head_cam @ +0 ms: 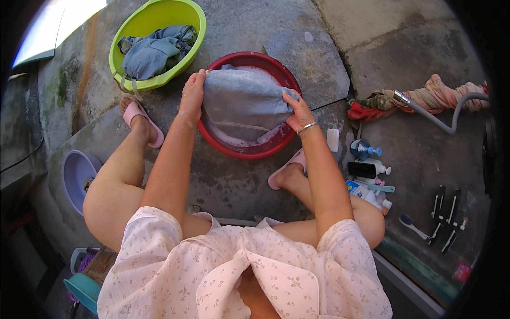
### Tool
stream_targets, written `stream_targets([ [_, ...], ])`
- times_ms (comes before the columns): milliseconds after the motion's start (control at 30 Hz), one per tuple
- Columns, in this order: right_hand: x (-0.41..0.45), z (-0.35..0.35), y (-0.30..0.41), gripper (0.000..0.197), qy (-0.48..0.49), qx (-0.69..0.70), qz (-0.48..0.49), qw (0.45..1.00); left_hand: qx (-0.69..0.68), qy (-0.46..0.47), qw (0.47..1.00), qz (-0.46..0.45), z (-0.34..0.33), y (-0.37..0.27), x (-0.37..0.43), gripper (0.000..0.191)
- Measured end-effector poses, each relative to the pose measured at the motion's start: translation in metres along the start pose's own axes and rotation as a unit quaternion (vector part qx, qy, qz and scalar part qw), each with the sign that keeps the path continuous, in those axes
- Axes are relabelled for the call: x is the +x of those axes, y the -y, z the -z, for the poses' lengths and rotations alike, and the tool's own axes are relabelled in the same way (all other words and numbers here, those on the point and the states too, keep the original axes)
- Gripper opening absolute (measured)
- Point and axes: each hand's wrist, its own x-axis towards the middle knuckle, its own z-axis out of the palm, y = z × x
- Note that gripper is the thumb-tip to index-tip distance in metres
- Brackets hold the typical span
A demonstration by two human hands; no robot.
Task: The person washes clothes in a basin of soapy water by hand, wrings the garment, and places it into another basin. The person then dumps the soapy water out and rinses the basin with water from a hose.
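Note:
A wet blue-grey cloth garment [243, 95] is stretched out over a red plastic basin [247, 153] that holds foamy water. My left hand [193, 95] grips the garment's left end at the basin's rim. The right end is bunched in my right hand [299, 111], whose wrist wears a silver bangle. A little more blue cloth shows in the suds behind the garment. Up and to the left stands a lime-green basin [194, 14] with blue and patterned clothes [153, 52] heaped in it.
Right of the red basin lie a white bar [333, 140], several pump bottles [363, 149], a black phone [361, 170] and a scrub brush [413, 226]. A grey hose [430, 119] lies by twisted cloth [434, 97]. A purple basin [75, 175] stands at the left.

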Motion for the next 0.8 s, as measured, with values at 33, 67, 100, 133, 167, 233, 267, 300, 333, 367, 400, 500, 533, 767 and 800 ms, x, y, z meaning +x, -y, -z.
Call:
stream_targets([
  [33,0.000,-0.008,0.000,0.038,0.009,0.057,0.044,0.997,0.028,0.021,0.999,-0.007,0.006,0.006,0.002,0.033],
  [67,0.002,-0.018,-0.003,0.033,-0.013,0.075,0.063,0.995,0.056,0.043,0.997,-0.014,0.010,0.012,0.005,0.042],
  [100,0.004,-0.027,-0.005,0.033,-0.015,0.073,0.063,0.995,0.055,0.044,0.997,-0.013,0.003,0.015,0.002,0.042],
  [133,0.006,-0.033,-0.009,0.031,-0.052,0.074,0.054,0.994,0.034,0.051,0.998,0.014,-0.011,0.021,-0.007,0.051],
  [167,0.008,-0.041,-0.014,0.029,-0.090,0.075,0.045,0.992,0.012,0.058,0.997,0.041,-0.025,0.028,-0.014,0.063],
  [233,0.023,-0.070,-0.056,0.030,-0.090,-0.076,0.152,0.981,-0.038,0.064,0.993,0.094,-0.041,0.050,-0.015,0.084],
  [267,0.013,-0.099,-0.074,0.032,-0.110,-0.248,0.241,0.932,-0.057,0.073,0.991,0.097,-0.034,0.064,-0.010,0.084],
  [300,-0.004,-0.124,-0.086,0.034,-0.122,-0.408,0.320,0.846,-0.076,0.078,0.989,0.101,-0.025,0.075,-0.006,0.084],
  [333,-0.017,-0.132,-0.087,0.034,-0.122,-0.411,0.318,0.845,-0.139,0.052,0.983,0.110,-0.027,0.079,-0.003,0.072],
  [367,-0.026,-0.144,-0.089,0.035,-0.141,-0.435,0.286,0.842,-0.139,0.046,0.984,0.106,-0.013,0.094,0.008,0.072],
  [400,-0.027,-0.155,-0.092,0.037,-0.156,-0.457,0.254,0.838,-0.177,0.070,0.972,0.139,0.009,0.116,0.023,0.064],
  [500,0.009,-0.128,-0.077,0.033,-0.172,-0.569,0.219,0.774,-0.265,0.021,0.950,0.164,-0.042,0.118,-0.004,0.047],
  [533,0.028,-0.111,-0.056,0.032,-0.185,-0.565,0.204,0.777,-0.221,-0.002,0.962,0.161,-0.060,0.118,-0.013,0.047],
  [767,-0.001,-0.131,-0.084,0.026,-0.157,-0.484,0.304,0.806,0.008,-0.091,0.996,0.000,-0.074,0.115,-0.024,0.035],
  [800,-0.003,-0.136,-0.081,0.026,-0.155,-0.483,0.301,0.807,0.069,-0.121,0.988,-0.072,-0.073,0.122,-0.026,0.036],
])
